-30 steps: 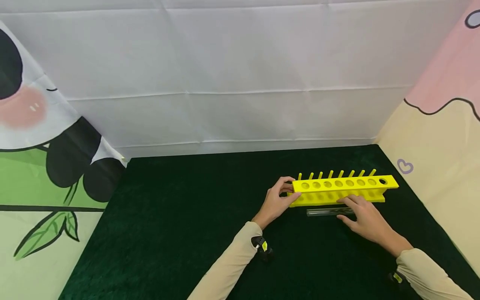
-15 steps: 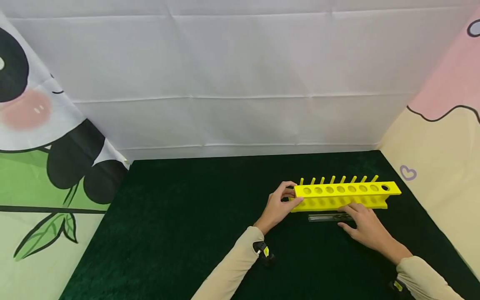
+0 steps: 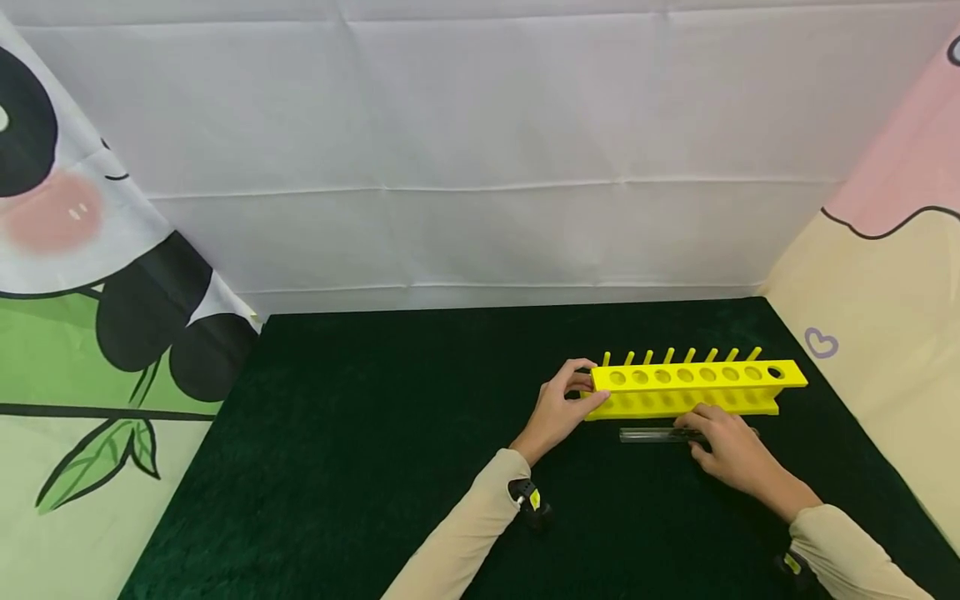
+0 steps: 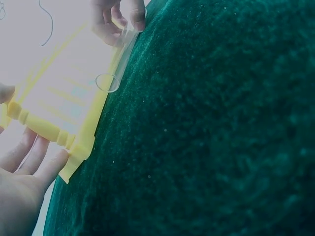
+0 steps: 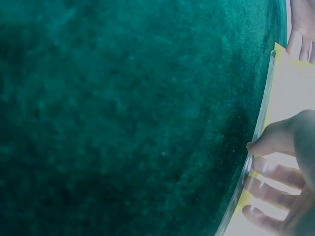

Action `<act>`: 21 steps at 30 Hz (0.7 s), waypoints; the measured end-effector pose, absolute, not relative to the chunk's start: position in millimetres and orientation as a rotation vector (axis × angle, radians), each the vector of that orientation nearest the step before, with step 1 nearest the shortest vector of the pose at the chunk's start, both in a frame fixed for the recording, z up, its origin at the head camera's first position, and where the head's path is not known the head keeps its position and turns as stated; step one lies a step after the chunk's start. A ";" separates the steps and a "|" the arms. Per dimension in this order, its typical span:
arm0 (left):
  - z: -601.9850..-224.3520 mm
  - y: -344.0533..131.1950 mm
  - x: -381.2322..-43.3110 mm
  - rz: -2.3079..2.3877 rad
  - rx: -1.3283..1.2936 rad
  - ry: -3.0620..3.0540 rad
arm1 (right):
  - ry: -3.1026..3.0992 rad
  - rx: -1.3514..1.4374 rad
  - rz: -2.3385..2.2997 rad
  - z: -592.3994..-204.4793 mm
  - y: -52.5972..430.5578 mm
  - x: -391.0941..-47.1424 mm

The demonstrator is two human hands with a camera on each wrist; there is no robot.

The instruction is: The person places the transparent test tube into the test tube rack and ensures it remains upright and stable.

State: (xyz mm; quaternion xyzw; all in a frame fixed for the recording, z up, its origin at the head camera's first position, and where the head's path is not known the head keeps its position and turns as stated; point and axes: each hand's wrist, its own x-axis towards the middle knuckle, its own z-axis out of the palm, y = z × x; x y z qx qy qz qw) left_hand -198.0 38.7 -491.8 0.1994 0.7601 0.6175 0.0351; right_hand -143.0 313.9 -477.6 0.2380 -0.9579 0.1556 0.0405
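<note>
A yellow test tube rack (image 3: pixel 697 377) stands at the right of the table, with a row of round holes on top and pegs along its back. My left hand (image 3: pixel 553 412) grips its left end, thumb in front and fingers behind; in the left wrist view these fingers curl at the rack's end bar (image 4: pixel 44 128). In front of the rack lies a clear glass test tube (image 3: pixel 651 435), parallel to it, open end to the left. My right hand (image 3: pixel 731 446) pinches the tube near its middle, the thumb (image 5: pixel 270 140) on the near side and the fingers on the rack side.
A dark green cloth (image 3: pixel 390 433) covers the table. A white sheet (image 3: pixel 480 167) hangs behind it, and printed panels stand at the left and right edges. Each wrist wears a black strap with a small camera.
My right thumb has drawn in towards the fingers, taking hold of the test tube. The left hand stays on the rack's end. The head view has shifted slightly.
</note>
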 end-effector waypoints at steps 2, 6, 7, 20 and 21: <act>-490.7 37.8 -197.1 1.898 0.610 2.336 | -2.933 0.743 0.479 -476.5 314.0 -143.3; -489.8 36.5 -196.7 1.897 0.610 2.337 | -2.895 0.774 0.488 -474.4 313.9 -141.6; -489.5 36.3 -197.1 1.896 0.612 2.339 | -2.882 0.781 0.496 -473.4 313.9 -141.2; -486.2 34.2 -194.7 1.897 0.605 2.335 | -2.909 0.761 0.470 -456.5 311.3 -134.8; -486.1 34.0 -194.4 1.895 0.607 2.335 | -2.907 0.760 0.464 -455.9 310.9 -134.0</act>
